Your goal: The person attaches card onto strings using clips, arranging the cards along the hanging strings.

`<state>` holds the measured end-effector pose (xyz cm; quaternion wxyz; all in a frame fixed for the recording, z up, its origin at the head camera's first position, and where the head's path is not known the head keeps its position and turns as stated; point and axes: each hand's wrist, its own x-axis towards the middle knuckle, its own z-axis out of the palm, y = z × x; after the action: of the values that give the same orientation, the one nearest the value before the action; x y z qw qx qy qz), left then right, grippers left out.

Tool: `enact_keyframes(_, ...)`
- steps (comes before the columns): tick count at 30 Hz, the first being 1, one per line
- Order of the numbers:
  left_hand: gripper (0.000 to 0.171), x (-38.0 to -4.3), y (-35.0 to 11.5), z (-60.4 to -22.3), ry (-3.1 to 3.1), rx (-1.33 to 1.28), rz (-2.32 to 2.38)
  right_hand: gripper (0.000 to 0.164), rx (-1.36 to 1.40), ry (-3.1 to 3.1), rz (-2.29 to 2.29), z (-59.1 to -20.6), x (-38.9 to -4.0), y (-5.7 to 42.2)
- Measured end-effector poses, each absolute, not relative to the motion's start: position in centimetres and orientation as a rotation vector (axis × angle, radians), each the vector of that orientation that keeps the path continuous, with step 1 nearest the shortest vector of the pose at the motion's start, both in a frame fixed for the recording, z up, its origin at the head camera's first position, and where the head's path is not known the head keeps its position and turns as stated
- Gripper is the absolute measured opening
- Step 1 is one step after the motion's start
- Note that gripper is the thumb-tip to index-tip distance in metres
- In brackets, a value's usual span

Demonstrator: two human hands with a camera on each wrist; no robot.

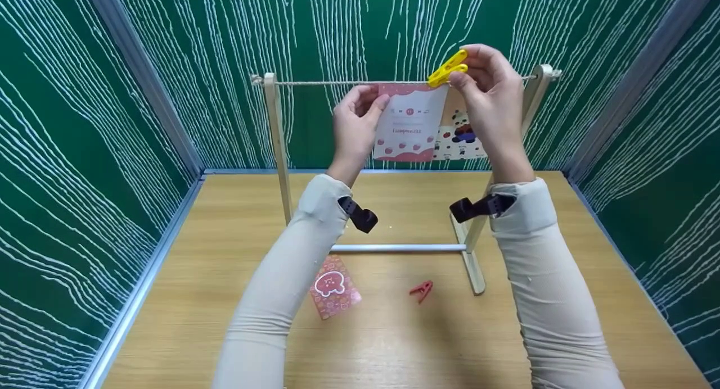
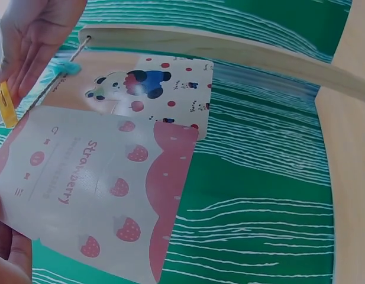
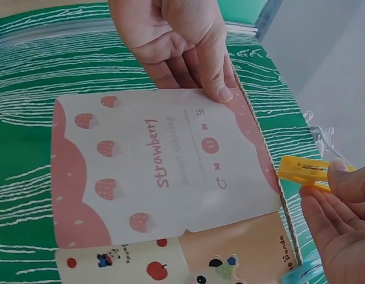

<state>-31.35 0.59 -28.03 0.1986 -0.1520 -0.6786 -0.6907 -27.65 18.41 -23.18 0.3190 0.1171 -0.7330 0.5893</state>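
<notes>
A pink-and-white strawberry card (image 1: 409,122) hangs upside down against the rope (image 1: 326,83). My left hand (image 1: 360,116) pinches its upper left corner between thumb and fingers. In my right hand (image 1: 495,91) is a yellow clothespin (image 1: 448,68), its handles between thumb and fingers and its nose at the card's upper right corner on the rope. Whether it grips the card cannot be told. Behind and to the right hangs a panda card (image 2: 135,89), partly covered by the strawberry card and my right hand. A light-blue clothespin (image 3: 303,271) is on the rope above it.
The rope runs between two wooden posts (image 1: 277,147) of a stand with a metal crossbar (image 1: 399,248). On the wooden table (image 1: 236,299) lie a pink patterned card (image 1: 336,290) and a red clothespin (image 1: 422,290). Green walls (image 1: 73,170) with white lines enclose the back and sides.
</notes>
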Motion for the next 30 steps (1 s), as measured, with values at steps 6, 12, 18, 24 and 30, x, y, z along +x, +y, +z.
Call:
enact_keyframes(6,0.025,-31.47,0.63,-28.22,-1.885,-0.425,-1.927,0.03,0.298,-1.967,1.487,-22.78,-27.77,18.22)
enact_keyframes(12,0.026,-31.61,0.72,-28.25,-1.877,-0.424,-1.932,0.027,0.305,-1.989,1.441,-22.5,-28.04,18.03)
enact_keyframes(18,0.026,-31.52,0.76,-28.31,-1.867,-0.428,-1.942,0.025,0.307,-2.022,1.399,-22.42,-28.22,17.79)
enact_keyframes(24,0.027,-31.31,0.91,-28.35,-1.861,-0.428,-1.949,0.023,0.323,-2.069,1.351,-22.47,-28.28,17.62)
enact_keyframes(30,0.025,-31.25,0.94,-28.31,-1.849,-0.455,-1.938,0.023,0.334,-2.122,1.312,-22.3,-28.17,17.51)
